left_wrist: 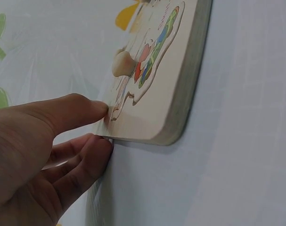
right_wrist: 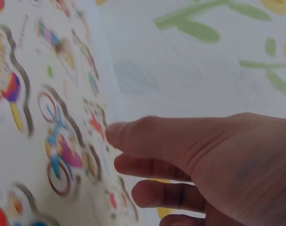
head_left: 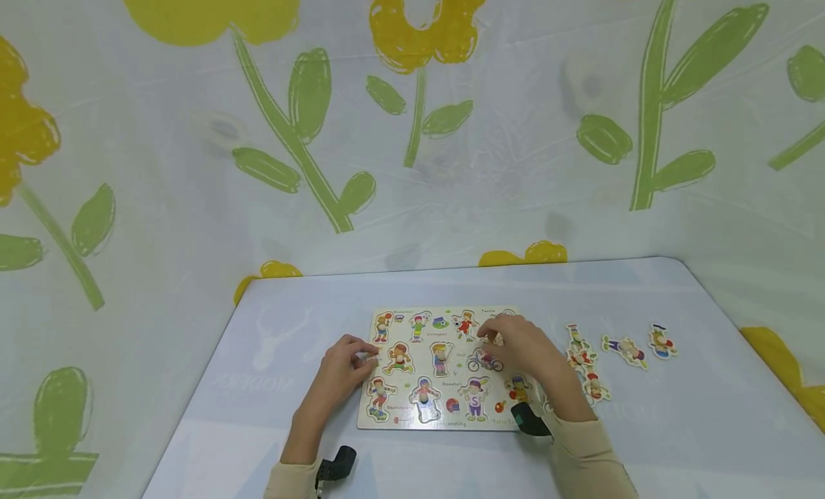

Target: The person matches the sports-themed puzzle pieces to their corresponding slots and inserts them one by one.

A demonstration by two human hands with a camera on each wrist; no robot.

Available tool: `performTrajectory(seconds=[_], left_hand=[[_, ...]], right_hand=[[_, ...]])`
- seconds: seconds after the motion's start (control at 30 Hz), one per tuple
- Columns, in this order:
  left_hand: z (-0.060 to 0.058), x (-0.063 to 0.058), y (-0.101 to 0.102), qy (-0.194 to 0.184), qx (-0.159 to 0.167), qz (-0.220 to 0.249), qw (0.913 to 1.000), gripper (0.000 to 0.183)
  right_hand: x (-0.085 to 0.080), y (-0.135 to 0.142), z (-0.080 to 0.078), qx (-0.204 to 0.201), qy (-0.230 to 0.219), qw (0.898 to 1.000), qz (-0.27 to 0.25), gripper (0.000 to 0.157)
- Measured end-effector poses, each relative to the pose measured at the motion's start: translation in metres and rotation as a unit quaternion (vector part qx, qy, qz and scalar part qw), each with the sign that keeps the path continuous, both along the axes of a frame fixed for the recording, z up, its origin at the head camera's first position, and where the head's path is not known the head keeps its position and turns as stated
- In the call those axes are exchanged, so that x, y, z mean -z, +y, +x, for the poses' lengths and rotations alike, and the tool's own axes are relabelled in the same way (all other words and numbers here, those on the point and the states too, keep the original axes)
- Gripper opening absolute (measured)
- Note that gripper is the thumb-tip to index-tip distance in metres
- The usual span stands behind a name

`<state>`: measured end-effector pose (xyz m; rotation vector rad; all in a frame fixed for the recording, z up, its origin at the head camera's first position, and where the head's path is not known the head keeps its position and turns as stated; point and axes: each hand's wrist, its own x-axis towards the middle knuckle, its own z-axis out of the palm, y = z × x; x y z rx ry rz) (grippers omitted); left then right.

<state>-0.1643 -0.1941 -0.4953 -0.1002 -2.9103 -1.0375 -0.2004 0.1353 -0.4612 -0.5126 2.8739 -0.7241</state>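
Observation:
A wooden puzzle board with cartoon sports figures lies on the table. My left hand pinches its left edge, with the thumb on top and the fingers curled at the side in the left wrist view. Close by is a skateboarder piece with a wooden knob. My right hand hovers over the board's upper right part, thumb and fingers loosely bent and a gap between them. In the right wrist view its thumb tip overlaps the soccer player, above the cyclist picture. Nothing shows between these fingers.
Several loose figure pieces lie right of the board, among them one in purple trousers and a small one farthest right. A flower-printed sheet rises behind the white table. Dark wrist cameras sit on both sleeves.

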Motion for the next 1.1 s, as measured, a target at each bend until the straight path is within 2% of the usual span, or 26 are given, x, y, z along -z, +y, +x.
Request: performTrajectory(seconds=[0.17,0.33,0.7,1.1], left_hand=[[0.0,0.0,-0.002,0.003,-0.001,0.0,1.0,0.015],[0.001,0.0,-0.003,0.006,-0.003,-0.001,1.0,0.016],[0.0,0.001,0.0,0.003,0.009,0.01,0.9999,0.015],[0.0,0.003,-0.001,0.006,0.007,0.011,0.9999,0.015]], right_hand=[[-0.001,0.027,-0.007,0.014,-0.002,1.0,-0.003,0.019],[-0.002,0.053,-0.009,0.046,-0.022,0.998,-0.02,0.023],[0.003,0.11,-0.005,0.083,-0.035,0.996,-0.022,0.027],[0.008,0.129,-0.002,0.076,-0.005,0.997,0.023,0.02]])
